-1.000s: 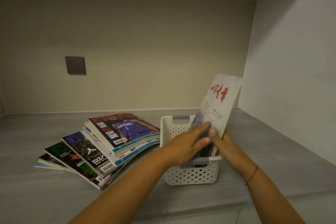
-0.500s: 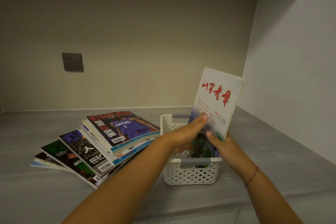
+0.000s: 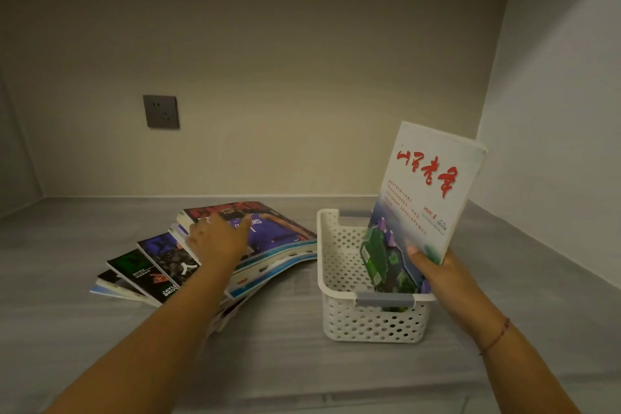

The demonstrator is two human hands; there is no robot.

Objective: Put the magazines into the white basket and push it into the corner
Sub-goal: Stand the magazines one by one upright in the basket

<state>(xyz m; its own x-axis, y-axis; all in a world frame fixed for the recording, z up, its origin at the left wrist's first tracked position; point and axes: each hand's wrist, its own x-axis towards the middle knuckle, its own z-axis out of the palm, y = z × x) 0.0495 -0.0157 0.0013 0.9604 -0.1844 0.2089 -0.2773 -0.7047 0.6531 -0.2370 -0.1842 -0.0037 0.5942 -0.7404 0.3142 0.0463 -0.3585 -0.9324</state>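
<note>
Perforated white plastic basket point(image 3: 371, 319) holds a glossy white magazine point(image 3: 426, 198) upright, gripped by the right hand point(image 3: 443, 279). Left hand point(image 3: 218, 239) lies spread, fingers loose, atop the fanned magazine stack point(image 3: 268, 245).

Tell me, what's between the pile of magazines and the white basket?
Nothing. In the head view, only a narrow strip of bare grey shelf separates the magazine pile from the white basket.
</note>
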